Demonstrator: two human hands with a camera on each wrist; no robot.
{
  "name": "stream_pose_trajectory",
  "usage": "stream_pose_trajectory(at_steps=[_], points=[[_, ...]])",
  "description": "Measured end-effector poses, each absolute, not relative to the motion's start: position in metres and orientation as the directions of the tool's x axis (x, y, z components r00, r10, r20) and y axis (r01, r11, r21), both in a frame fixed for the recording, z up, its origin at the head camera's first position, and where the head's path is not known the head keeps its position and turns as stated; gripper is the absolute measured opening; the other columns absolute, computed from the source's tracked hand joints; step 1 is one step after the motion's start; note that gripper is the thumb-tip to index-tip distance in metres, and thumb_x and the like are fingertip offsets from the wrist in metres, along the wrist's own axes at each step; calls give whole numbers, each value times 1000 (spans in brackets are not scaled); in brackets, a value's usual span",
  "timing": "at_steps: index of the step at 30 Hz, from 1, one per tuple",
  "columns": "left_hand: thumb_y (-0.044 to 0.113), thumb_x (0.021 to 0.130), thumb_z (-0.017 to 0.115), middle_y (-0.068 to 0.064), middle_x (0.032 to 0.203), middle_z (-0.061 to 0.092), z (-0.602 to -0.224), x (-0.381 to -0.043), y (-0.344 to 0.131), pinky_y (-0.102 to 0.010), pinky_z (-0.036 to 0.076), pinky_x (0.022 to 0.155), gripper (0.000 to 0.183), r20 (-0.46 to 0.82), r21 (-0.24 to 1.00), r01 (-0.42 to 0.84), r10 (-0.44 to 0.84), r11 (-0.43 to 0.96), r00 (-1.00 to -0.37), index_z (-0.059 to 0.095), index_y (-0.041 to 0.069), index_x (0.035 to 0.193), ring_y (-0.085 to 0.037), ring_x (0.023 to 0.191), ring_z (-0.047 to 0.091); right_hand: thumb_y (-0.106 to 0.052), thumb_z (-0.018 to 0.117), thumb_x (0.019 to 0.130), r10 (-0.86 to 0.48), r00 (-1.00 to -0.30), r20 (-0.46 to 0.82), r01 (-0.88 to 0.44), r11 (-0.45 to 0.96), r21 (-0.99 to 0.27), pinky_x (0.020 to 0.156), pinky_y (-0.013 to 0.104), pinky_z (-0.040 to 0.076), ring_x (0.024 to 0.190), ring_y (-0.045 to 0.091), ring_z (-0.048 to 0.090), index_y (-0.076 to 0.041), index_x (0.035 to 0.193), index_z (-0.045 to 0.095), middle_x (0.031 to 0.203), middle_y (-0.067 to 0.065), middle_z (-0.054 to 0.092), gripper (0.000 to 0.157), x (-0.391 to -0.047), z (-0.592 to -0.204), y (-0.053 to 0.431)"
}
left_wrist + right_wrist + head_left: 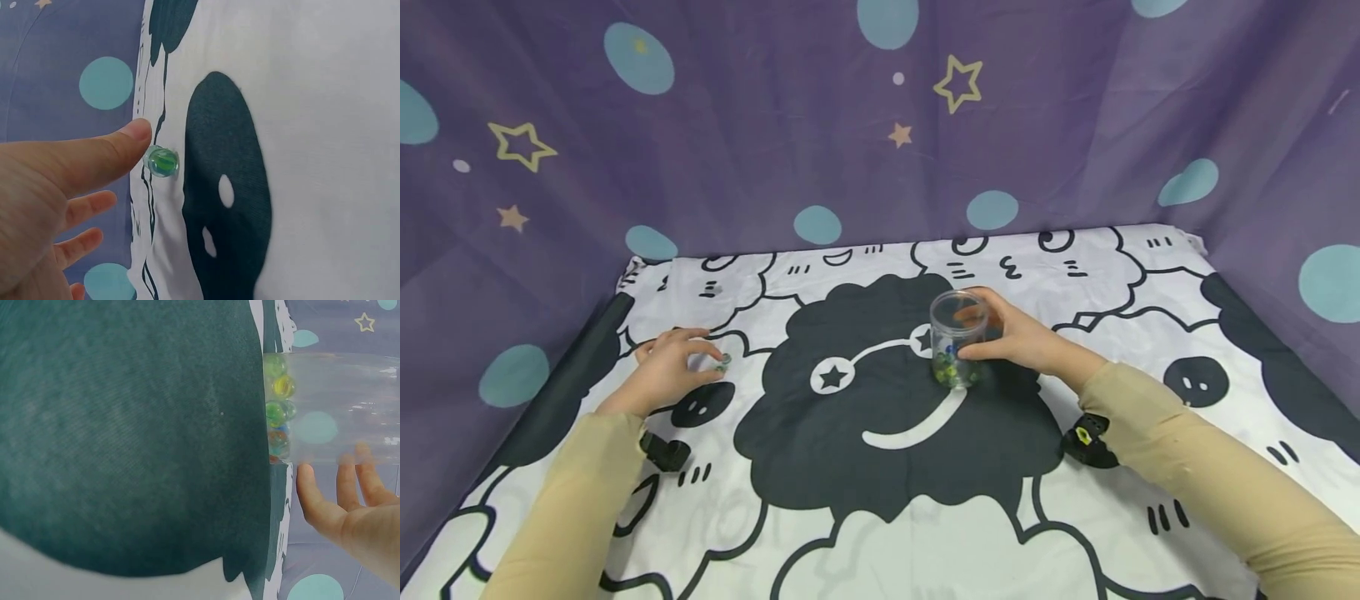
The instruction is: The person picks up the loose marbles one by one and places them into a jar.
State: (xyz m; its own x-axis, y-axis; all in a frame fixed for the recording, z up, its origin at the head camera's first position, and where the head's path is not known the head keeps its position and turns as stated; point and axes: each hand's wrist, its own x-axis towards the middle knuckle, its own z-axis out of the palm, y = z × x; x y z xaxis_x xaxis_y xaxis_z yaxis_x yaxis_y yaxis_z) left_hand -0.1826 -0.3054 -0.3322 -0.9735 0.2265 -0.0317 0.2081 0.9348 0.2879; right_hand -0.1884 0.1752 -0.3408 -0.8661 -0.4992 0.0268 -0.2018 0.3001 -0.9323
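A clear plastic cup (958,329) stands upright on the dark cloud print of the cloth, with several glass marbles (278,415) at its bottom. My right hand (1018,337) grips the cup from its right side, the thumb on the near wall and fingers around the back. Off to the left, my left hand (666,371) pinches small green-and-clear glass marbles (164,161) at the tips of thumb and index finger, low over the cloth. In the left wrist view the thumb hides the index finger, while the other fingers spread loosely.
A white cloth (970,542) with black cartoon cloud faces covers the table. Behind and beside it hangs a purple curtain (737,150) with stars and blue dots. Black wrist cameras (664,452) sit under both sleeves.
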Motion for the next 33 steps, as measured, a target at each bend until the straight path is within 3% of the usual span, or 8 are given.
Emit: stream_pose_trajectory(at_steps=[33], points=[[23,83,73,-29,135,42,-344,-188,-311,-68,10,88,18,-73,298,153,182,942,-981,73,8,94,-53,124,29,-7,71,83,-501,-865,28,-204,299,-932,91,46,47,127,41,43,-10,143,28,137,23,44,74,-187,-340,175]])
